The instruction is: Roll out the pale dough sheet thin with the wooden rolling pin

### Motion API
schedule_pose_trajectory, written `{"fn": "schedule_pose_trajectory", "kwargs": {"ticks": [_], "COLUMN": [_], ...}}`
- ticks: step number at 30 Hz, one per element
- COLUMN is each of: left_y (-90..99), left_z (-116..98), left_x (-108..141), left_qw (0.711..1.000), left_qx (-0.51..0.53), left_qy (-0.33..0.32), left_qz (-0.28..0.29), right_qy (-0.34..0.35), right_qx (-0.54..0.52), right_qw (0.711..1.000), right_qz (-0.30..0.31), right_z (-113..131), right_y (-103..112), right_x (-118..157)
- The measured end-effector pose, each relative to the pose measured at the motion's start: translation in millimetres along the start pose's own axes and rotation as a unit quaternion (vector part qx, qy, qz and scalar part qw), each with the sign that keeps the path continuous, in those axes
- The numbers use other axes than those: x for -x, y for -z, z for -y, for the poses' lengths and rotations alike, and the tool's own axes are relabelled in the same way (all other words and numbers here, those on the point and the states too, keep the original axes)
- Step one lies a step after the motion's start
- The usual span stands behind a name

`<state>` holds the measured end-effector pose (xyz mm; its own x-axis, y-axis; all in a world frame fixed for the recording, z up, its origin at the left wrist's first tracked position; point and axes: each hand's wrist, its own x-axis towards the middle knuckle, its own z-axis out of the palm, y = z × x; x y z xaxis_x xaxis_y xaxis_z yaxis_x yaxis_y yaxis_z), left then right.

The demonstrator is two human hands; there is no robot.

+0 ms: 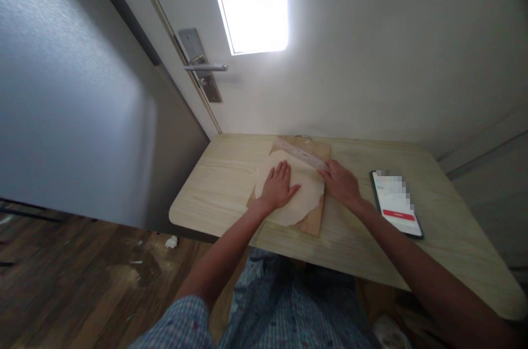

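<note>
A pale, thin sheet [306, 189] with a rounded, uneven edge lies over a wooden cutting board [315, 222]. Whether it is dough or paper, I cannot tell. My left hand [278, 186] rests flat on the sheet's left half, fingers stretched out and thumb apart. Between the thumb and fingers of my right hand [340, 181] is the near end of a long, flat, whitish ruler [300, 154]. The ruler slants across the far part of the board, along the sheet's upper edge. My right palm and some fingertips are hidden.
The board lies on a light wood table [206, 195] against a white door. On the right of the table lies a phone [396, 203] with its screen lit. A metal door handle [206, 67] juts out at the upper left. Crumpled white paper [171, 241] lies on the floor.
</note>
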<state>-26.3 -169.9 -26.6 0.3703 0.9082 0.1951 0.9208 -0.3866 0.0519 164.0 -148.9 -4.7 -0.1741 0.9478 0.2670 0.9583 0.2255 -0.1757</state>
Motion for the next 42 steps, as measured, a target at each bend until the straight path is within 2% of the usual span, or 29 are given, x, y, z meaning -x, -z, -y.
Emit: {"fn": "schedule_pose_trajectory", "kwargs": {"ticks": [6,11,13,15,18,23,29,34,42], "left_y": [2.7,20.6,30.5,38.5,42.1,27.3,15.0,17.5,17.6], "left_z": [-6.1,-9.7,-5.3,2.9,18.7,31.8,23.9,28.1,34.1], "left_x": [13.4,35.9,37.0,31.2,13.3,-15.0,-22.4,-29.6,-48.3], "left_qw": [1.0,0.995,0.989,0.983,0.978,0.989,0.987,0.992,0.993], "left_qx": [0.015,0.084,0.136,0.165,0.149,0.063,-0.015,-0.029,-0.033], "left_qy": [-0.027,-0.051,-0.036,0.003,0.064,0.109,0.142,0.123,0.111], "left_qz": [-0.003,-0.011,-0.034,-0.084,-0.13,-0.072,-0.07,-0.018,0.022], "right_qy": [0.046,0.1,0.126,0.141,0.15,0.177,0.174,0.179,0.186], "right_qx": [0.004,0.006,0.001,-0.006,-0.021,-0.02,0.021,0.036,0.046], "right_qw": [0.999,0.994,0.991,0.989,0.988,0.984,0.985,0.983,0.979], "right_qz": [0.017,0.044,0.052,0.051,0.039,0.009,-0.007,0.017,0.063], "right_z": [18.0,24.6,25.1,24.8,23.4,23.3,27.6,25.5,21.4], "right_y": [-2.4,-1.2,-1.9,-3.7,-7.4,-11.7,-14.9,-16.2,-15.5], "right_x": [-3.9,-0.1,1.4,2.2,2.5,4.4,6.8,-0.8,-17.5]}}
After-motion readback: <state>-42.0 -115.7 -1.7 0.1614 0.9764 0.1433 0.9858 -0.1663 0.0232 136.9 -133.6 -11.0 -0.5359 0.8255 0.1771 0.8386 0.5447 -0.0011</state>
